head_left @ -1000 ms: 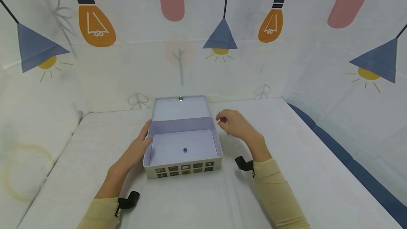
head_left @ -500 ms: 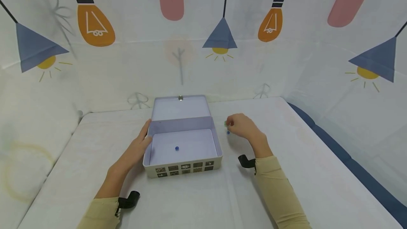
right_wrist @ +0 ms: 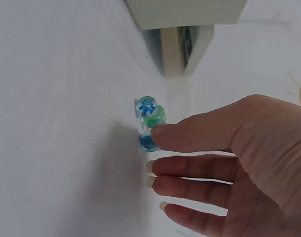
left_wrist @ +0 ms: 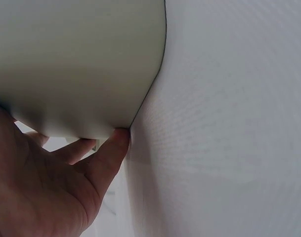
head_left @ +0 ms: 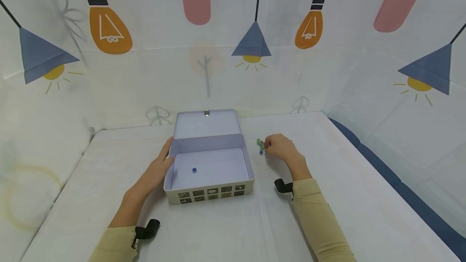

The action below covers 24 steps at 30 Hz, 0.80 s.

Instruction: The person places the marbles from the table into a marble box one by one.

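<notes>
One open box (head_left: 222, 163) stands on the white worktop (head_left: 214, 233), one blue marble (head_left: 194, 170) inside; at least three blue and green marbles (right_wrist: 153, 118) cluster outside its right wall. The left hand (head_left: 157, 169) grips the box's left side, thumb over the rim. The right hand (head_left: 282, 147) bends inward, thumb touching a cluster marble; whether it pinches one, I cannot tell. The box's long axis runs left to right, lid tipped away.

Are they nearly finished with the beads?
Probably not. Done: the box is open, one blue bead inside. In hand: the right grip is at the bead cluster outside; the left grip touches the box. To do: perhaps that cluster, if it belongs in there.
</notes>
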Each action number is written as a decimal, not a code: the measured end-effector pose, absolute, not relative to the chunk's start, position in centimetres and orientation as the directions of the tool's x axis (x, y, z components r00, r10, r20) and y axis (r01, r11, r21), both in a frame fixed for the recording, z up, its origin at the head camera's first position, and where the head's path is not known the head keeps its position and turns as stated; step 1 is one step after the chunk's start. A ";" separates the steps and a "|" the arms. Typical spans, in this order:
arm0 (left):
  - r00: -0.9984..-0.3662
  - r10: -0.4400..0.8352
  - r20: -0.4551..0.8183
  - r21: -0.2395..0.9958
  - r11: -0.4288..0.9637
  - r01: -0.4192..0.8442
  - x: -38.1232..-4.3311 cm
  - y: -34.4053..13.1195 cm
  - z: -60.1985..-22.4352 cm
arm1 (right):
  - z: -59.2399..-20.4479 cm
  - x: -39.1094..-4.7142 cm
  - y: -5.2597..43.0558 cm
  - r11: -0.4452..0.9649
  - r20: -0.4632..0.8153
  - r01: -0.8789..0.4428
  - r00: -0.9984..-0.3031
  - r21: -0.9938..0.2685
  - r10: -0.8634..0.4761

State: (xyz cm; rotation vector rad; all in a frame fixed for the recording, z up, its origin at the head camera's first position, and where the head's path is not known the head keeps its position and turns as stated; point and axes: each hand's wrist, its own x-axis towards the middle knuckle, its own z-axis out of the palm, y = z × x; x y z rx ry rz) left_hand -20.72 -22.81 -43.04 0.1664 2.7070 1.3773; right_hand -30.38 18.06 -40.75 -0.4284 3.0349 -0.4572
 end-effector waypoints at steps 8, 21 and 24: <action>-0.990 0.137 -0.041 0.811 0.583 0.048 -20.7 -22.9 -43.0 | -41.4 -30.8 18.1 0.903 0.010 -0.288 -0.954 -0.318 -0.300; -0.988 0.148 -0.041 0.813 0.580 0.053 -20.6 -22.9 -43.0 | -41.5 -30.5 17.6 0.886 0.008 -0.310 -0.945 -0.344 -0.327; -0.989 0.145 -0.040 0.811 0.583 0.053 -20.6 -23.0 -43.0 | -41.1 -30.5 17.5 0.880 0.026 -0.321 -0.943 -0.351 -0.333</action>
